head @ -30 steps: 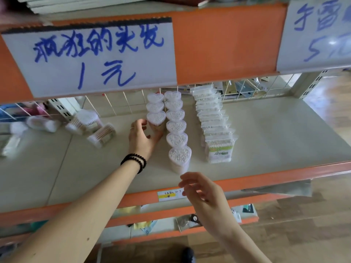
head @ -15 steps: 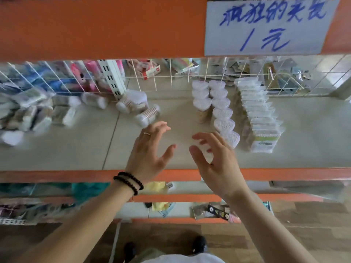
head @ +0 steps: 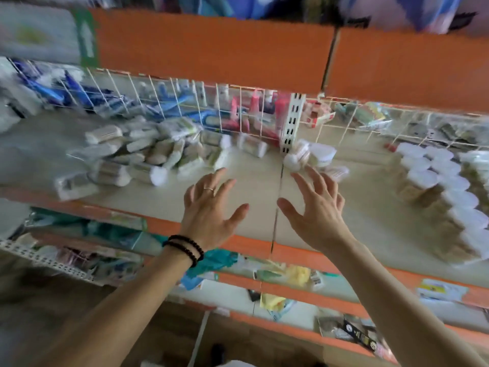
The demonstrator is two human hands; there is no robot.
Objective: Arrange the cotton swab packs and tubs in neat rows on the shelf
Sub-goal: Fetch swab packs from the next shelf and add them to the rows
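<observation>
Now the left hand (head: 209,210) and right hand (head: 316,210) hover spread and empty over the shelf (head: 254,189), between jumbled packs (head: 137,157) left and rowed tubs (head: 439,186) right.

The shelf (head: 254,197) board looks smooth, matt beige, edged in painted orange metal. Behind it stands white-coated wire mesh (head: 185,102). The cotton swab packs (head: 137,157) at left wear glossy clear plastic; the tubs (head: 444,186) at right have white plastic lids.

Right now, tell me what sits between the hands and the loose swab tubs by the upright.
Nothing visible. The left hand and right hand hover open over bare shelf; the loose tubs lie just beyond the right fingertips.
</observation>
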